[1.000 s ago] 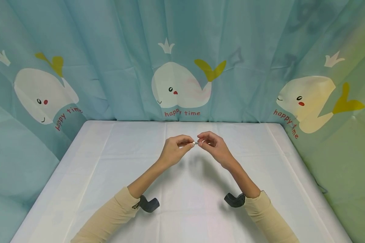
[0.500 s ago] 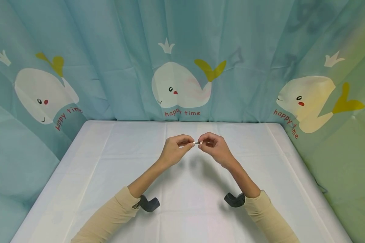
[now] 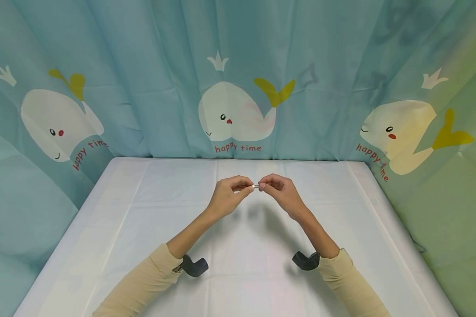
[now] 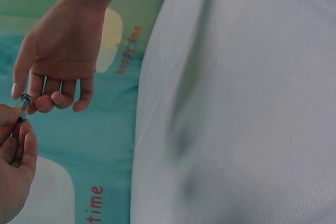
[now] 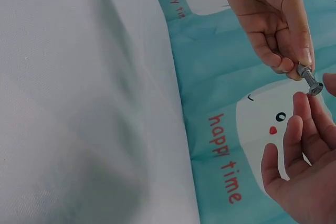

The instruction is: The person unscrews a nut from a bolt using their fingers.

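Observation:
A small metal bolt (image 5: 311, 81), threaded and with a hex end, is held level between two hands above the white table. My left hand (image 3: 229, 193) pinches one end of it between thumb and fingertips; a round metal piece (image 5: 303, 70) shows at those fingertips in the right wrist view. At the hex end, my right hand (image 3: 282, 193) has its thumb and index fingertips on either side of the metal, its other fingers loosely bent. In the left wrist view the left hand (image 4: 16, 166) hides part of the bolt.
A white cloth covers the table (image 3: 174, 229), with shadows of both hands on it. Blue-green curtains (image 3: 162, 88) with printed whales stand at its back and sides. Dark curved pieces (image 3: 195, 267) stick out at both wrists, beside the beige sleeves (image 3: 143, 281).
My right thumb and fingers have shifted at the bolt's end, from slightly spread to closed together on it. The left hand and the bolt have stayed in place.

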